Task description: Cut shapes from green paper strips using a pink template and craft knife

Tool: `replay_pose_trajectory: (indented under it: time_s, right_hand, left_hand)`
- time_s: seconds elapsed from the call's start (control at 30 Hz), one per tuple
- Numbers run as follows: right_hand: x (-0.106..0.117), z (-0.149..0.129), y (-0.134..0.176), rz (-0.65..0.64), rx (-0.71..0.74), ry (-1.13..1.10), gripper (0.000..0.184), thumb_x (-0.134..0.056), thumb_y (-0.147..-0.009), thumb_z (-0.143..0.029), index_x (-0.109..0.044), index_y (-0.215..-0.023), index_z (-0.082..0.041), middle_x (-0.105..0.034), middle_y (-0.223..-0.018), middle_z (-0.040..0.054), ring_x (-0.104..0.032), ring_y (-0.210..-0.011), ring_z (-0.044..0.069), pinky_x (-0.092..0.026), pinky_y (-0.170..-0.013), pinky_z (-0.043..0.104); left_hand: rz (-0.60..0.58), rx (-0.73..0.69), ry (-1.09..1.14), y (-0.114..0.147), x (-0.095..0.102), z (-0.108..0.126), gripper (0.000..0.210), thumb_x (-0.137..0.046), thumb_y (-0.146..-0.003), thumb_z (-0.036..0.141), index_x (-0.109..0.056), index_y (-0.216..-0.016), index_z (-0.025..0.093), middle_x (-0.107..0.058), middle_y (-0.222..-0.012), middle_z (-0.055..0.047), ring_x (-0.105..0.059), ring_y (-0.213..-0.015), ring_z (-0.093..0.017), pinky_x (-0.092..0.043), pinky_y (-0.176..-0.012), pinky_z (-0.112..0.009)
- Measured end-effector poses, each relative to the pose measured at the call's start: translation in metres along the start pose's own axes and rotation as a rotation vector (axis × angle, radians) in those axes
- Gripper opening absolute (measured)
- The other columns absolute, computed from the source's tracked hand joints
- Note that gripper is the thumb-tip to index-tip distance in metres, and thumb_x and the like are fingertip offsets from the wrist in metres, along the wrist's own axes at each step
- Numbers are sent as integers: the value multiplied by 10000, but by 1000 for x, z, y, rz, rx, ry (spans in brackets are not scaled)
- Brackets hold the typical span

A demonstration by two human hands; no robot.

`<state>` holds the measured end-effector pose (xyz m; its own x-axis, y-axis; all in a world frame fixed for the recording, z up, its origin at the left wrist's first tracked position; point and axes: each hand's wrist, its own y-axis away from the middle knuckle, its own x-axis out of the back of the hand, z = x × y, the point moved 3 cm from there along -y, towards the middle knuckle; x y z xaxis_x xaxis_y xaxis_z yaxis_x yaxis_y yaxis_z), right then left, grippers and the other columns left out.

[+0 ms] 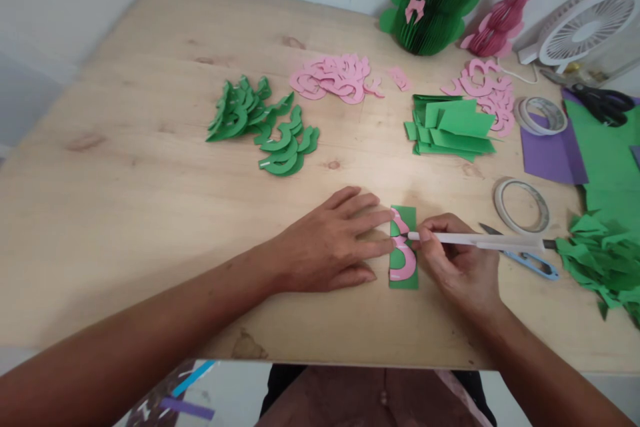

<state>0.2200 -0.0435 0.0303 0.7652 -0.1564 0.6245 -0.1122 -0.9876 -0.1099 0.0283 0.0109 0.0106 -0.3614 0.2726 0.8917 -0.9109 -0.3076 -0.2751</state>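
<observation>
A small green paper rectangle (411, 219) lies near the table's front edge with a curved pink paper cutout (409, 260) flat on top of it. My left hand (345, 237) rests with fingers spread, its fingertips on the left side of the cutout. In my right hand (455, 260) is a white pen (480, 241), gripped between thumb and fingers. The pen's tip meets the cutout near its narrow middle, and its far end points right. Just beyond that hand lies a pair of blue-handled thread snips (533, 264), partly hidden by the pen.
Green curved cutouts (287, 147) and pink cutouts (333, 77) lie farther back. Folded green strips (453, 127), tape rolls (523, 205), black scissors (603, 101) and green scraps (603, 257) are to the right. A green honeycomb paper figure (440, 7) and a white fan (585, 30) stand behind.
</observation>
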Motion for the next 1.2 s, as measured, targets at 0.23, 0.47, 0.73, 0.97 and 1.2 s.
replay_pose_trajectory:
  time_s: [0.23, 0.47, 0.73, 0.97, 1.2]
  right_hand:
    - [1, -2, -1, 7, 5, -14, 122, -583, -843, -230, -621, -730, -206, -600, -560, -38, -519, -433, 91, -394, -387, 184]
    - [1, -4, -3, 29, -2, -14, 135, -581, -834, -242, -622, -712, -203, -620, -547, -30, -555, -437, 102, -409, -388, 187]
    - [-1, -3, -2, 9, 3, -18, 144, -582, -845, -253, -616, -713, -204, -629, -561, -23, -565, -445, 102, -414, -387, 184]
    - [-1, 1, 0, -1, -1, -8, 137, -583, -853, -252, -621, -731, -203, -625, -580, -23, -544, -447, 100, -402, -392, 191]
    - [-1, -3, -1, -5, 19, -14, 141, -576, -855, -251, -618, -728, -206, -634, -594, -22, -581, -482, 111, -426, -423, 199]
  left_hand:
    - [0, 5, 4, 0, 0, 1, 376, -583, -935, 404, -591, -1282, 260, -504, -1434, -99, -424, -1309, -311, -288, -1145, -527]
    - [-1, 1, 1, 0, 0, 1, 384, -586, -932, 400, -588, -1289, 258, -506, -1432, -98, -424, -1307, -314, -291, -1143, -529]
    - [0, -1, -3, 0, 0, 0, 397, -599, -925, 406, -586, -1292, 256, -505, -1433, -101, -424, -1308, -317, -291, -1144, -530]
    - [3, 0, 1, 0, 0, 0, 386, -592, -932, 422, -593, -1283, 262, -507, -1431, -101, -429, -1306, -310, -301, -1142, -528]
    - [-13, 3, 3, 0, 1, 1, 386, -586, -934, 414, -591, -1285, 255, -497, -1441, -105, -423, -1313, -316, -290, -1146, -534]
